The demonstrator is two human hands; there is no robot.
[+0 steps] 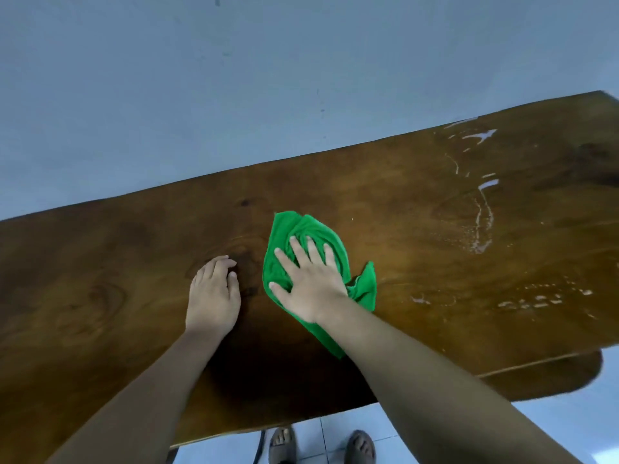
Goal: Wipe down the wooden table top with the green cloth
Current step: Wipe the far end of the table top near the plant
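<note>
Taking the cloth (pixel 303 249) as the landmark: nearest the person, below the table's front edge, two sandalled feet (pixel 321 445) stand on pale tiles.

The cloth itself lies bunched on the table (pixel 100 262), roughly mid-width and nearer the front edge than the back. The right hand (pixel 310 284) lies flat on it, fingers spread, palm pressing down. That is a press rather than a closed grasp; nothing is pinched. A tail of cloth trails back under the wrist toward the front edge, and a smaller flap sticks out to the right.

Just left of the cloth, the left hand (pixel 214 293) rests on bare wood, fingers loosely curled, holding nothing.

Well to the right of the cloth and farther back, pale wet streaks (pixel 482 209) and droplets lie on the wood, not yet wiped.

Risks, as I judge them: with only palm pressure, the hand could slide over the bunched cloth, leaving it behind. A crumpled pad covers little, so it may smear the streaks or miss them. Reaching far right could drag the trailing tail off the edge.
</note>
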